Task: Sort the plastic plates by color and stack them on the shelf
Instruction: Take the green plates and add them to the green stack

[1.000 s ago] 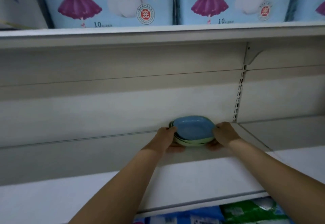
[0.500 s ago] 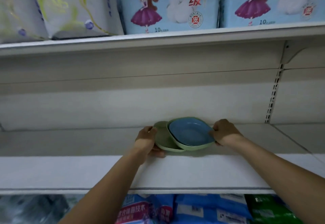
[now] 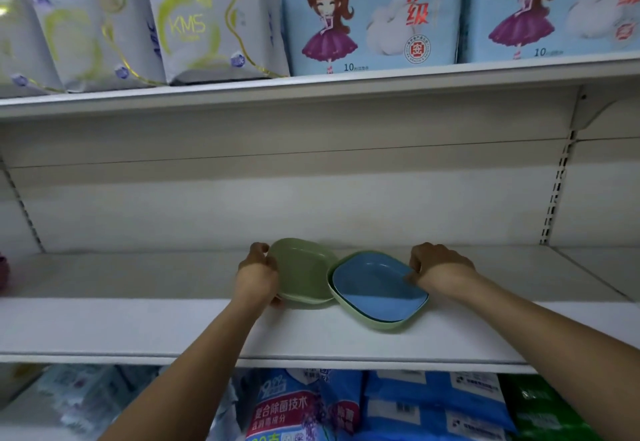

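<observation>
A green plate [image 3: 301, 272] lies on the white shelf [image 3: 138, 323], and my left hand [image 3: 258, 276] grips its left rim. To its right a blue plate [image 3: 375, 290] sits nested in a second green plate [image 3: 377, 323], whose rim shows beneath it. My right hand [image 3: 438, 266] pinches the right edge of that blue-on-green pair. The left green plate's right edge touches or slightly overlaps the pair.
The shelf above holds packaged goods: white packs [image 3: 194, 25] at left and light blue packs [image 3: 370, 15] at right. Blue and green packs [image 3: 433, 406] fill the shelf below. A slotted upright [image 3: 556, 195] stands at the back right.
My left hand has slid one green plate out leftward from under the stack, so it now sits almost apart. My right hand has kept hold of the blue plate and the green one under it.
</observation>
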The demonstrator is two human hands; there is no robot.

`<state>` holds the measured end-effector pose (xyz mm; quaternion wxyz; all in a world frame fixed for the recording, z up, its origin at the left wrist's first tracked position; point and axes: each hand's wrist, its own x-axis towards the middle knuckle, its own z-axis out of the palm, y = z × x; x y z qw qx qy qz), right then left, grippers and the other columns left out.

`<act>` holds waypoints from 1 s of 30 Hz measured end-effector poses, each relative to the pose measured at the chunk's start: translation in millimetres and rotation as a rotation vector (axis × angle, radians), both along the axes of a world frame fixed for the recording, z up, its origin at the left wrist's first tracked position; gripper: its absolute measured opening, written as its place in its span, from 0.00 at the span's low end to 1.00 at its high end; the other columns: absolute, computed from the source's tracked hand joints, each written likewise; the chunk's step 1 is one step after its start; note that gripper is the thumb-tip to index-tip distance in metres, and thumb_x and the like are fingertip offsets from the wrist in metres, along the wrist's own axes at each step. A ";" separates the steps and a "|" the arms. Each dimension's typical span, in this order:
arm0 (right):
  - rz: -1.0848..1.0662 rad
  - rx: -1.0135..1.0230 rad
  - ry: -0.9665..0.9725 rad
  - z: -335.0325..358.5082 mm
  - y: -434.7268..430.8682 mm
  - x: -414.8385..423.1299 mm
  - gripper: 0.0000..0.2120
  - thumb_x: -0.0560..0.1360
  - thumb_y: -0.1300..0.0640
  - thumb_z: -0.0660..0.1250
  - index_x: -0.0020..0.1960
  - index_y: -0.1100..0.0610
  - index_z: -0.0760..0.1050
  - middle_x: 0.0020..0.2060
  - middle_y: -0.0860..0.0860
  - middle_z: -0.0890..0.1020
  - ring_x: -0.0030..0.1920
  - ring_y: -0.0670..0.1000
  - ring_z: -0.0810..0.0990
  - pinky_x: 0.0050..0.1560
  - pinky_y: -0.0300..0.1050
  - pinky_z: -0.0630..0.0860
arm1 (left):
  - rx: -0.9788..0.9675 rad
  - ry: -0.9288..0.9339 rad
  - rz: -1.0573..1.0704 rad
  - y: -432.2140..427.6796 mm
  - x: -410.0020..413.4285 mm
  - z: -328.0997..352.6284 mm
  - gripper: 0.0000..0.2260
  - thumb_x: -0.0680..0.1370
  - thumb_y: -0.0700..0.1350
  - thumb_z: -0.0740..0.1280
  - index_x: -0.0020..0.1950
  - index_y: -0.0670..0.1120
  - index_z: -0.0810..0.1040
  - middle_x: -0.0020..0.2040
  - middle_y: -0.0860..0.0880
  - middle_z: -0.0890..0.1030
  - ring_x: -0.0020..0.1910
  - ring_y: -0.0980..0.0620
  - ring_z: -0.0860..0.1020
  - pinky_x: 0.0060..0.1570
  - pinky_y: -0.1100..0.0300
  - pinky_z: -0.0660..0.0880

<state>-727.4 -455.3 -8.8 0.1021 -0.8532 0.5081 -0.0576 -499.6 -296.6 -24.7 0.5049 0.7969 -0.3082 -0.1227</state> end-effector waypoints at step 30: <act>0.083 0.273 -0.677 22.1 60.8 71.3 0.06 0.75 0.66 0.63 0.50 0.59 0.74 0.23 0.55 0.80 0.19 0.50 0.72 0.22 0.38 0.68 | -0.398 0.208 0.161 125.3 47.8 -14.7 0.13 0.79 0.37 0.64 0.63 0.41 0.73 0.54 0.42 0.77 0.44 0.45 0.79 0.29 0.55 0.80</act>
